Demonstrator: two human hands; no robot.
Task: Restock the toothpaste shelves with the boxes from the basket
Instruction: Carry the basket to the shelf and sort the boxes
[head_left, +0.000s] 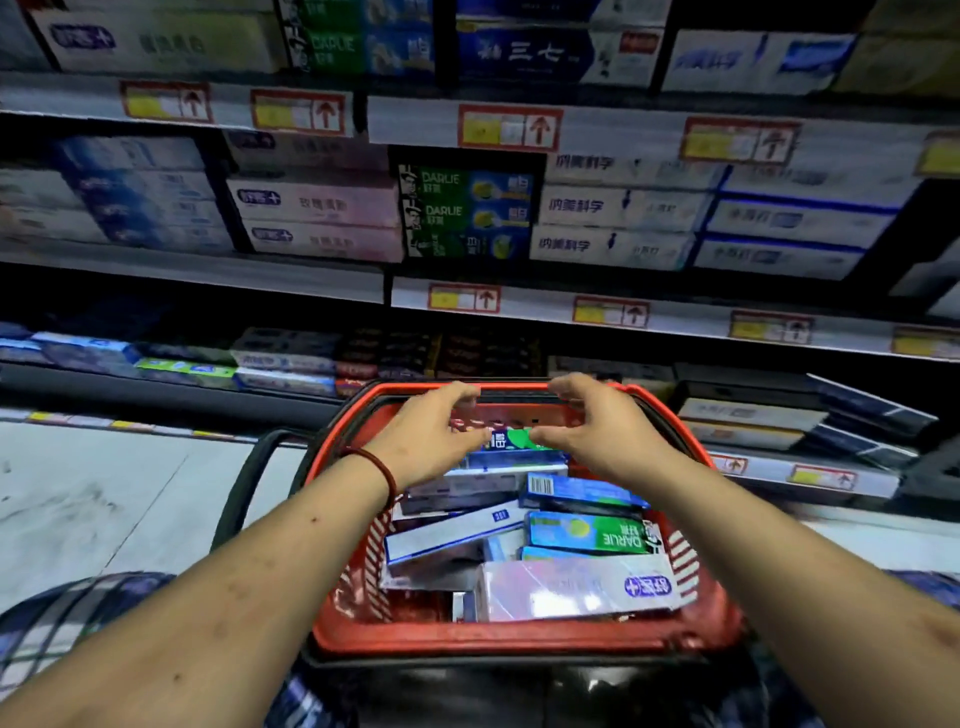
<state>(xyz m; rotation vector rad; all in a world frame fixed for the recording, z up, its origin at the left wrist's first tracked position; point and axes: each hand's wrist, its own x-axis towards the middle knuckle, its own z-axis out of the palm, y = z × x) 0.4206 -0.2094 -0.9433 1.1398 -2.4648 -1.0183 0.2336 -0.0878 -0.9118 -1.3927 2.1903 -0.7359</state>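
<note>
A red basket (519, 642) sits in front of me, filled with several toothpaste boxes. Among them are a green Darlie box (592, 534), a pink-white box (576, 587) and a white-blue box (452, 535). Over the basket's far end, my left hand (431, 436) and my right hand (597, 431) hold a green-and-blue box (511, 440) between them. Each hand pinches one end with curled fingers and thumb, and most of the box is hidden by the hands. On the middle shelf stands a stack of matching green Darlie boxes (465, 213).
Toothpaste shelves (675, 317) rise ahead in several tiers with red-yellow price tags. Pink boxes (317, 218) stand left of the Darlie stack and white boxes (613, 208) right of it. The lowest shelf (285, 364) behind the basket is dark. Pale floor (104, 493) lies to the left.
</note>
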